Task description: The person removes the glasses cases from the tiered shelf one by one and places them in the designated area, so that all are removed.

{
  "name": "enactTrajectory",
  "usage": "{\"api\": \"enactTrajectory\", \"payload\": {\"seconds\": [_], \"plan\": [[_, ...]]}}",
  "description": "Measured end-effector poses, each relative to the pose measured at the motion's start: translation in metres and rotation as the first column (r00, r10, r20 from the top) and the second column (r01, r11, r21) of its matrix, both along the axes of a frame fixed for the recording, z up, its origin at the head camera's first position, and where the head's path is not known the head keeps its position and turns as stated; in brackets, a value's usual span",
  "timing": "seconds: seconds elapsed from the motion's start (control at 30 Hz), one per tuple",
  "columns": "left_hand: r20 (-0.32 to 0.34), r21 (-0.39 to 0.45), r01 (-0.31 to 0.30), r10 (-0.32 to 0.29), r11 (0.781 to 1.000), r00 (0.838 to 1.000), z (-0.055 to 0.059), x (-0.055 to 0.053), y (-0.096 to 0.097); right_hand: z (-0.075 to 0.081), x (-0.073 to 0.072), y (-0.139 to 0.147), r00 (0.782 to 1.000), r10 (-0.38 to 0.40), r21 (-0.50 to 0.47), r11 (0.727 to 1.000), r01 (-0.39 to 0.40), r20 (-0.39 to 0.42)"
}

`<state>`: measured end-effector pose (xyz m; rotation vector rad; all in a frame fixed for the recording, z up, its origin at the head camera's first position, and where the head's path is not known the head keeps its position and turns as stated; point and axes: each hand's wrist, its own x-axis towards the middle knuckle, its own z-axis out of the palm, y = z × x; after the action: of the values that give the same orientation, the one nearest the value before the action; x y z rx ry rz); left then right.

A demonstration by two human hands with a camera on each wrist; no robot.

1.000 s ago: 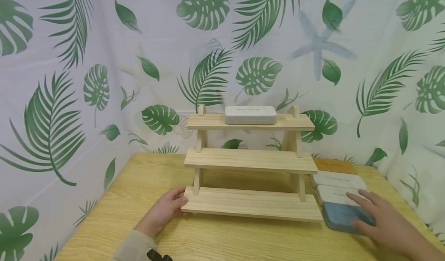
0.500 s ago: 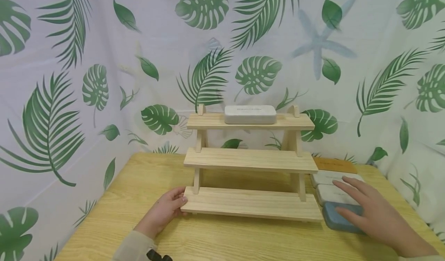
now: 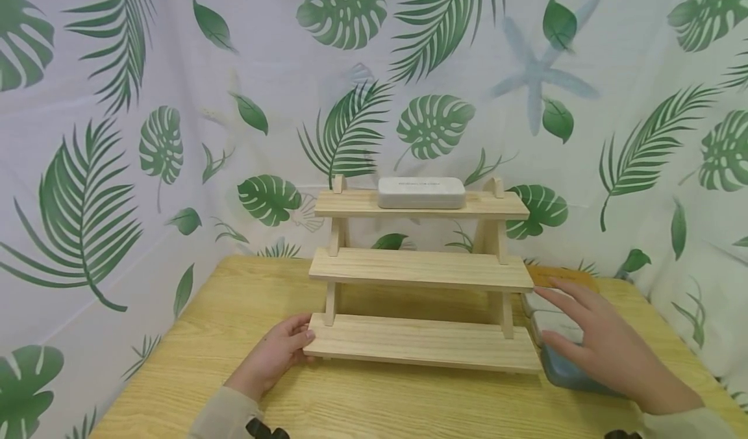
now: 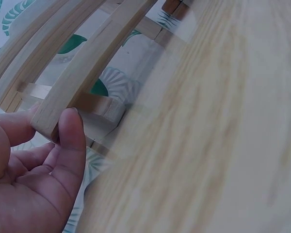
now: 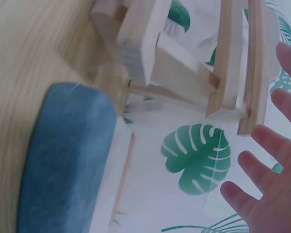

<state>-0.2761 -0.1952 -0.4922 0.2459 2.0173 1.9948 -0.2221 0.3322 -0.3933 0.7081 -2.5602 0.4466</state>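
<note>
A three-tier wooden display shelf [image 3: 409, 340] stands on the table. My left hand [image 3: 273, 356] grips the left end of its lowest board; in the left wrist view the hand [image 4: 36, 194] pinches that board between thumb and fingers. A white oblong case [image 3: 422, 195] rests on the top tier. My right hand [image 3: 610, 348] hovers over a row of similar cases at the shelf's right, fingers spread and holding nothing. That row has a blue case [image 3: 562, 369] in front, two white ones [image 3: 548, 325] behind it and an orange one [image 3: 569, 278] at the back, all partly hidden.
The wood-grain table [image 3: 374, 403] carries everything. Leaf-patterned cloth [image 3: 432, 56] hangs behind and at both sides. In the right wrist view, the blue case [image 5: 68, 155] lies close beside the shelf's end.
My right hand has moved left and slightly up, from over the blue case toward the right ends of the shelf boards. The left hand has kept its hold on the shelf.
</note>
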Motion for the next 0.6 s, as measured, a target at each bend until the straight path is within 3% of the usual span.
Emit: {"api": "enactTrajectory", "payload": {"seconds": [0.27,0.6], "plan": [[-0.004,-0.003,0.004,-0.004,1.000,1.000,0.003,0.001,0.001,0.009,-0.007,-0.018,0.998,0.029,-0.040,0.999,-0.031,-0.046],[0.008,-0.005,0.005,-0.005,1.000,1.000,0.002,0.000,0.001,0.019,-0.013,-0.040,0.998,0.039,-0.083,0.996,-0.042,-0.041]]}}
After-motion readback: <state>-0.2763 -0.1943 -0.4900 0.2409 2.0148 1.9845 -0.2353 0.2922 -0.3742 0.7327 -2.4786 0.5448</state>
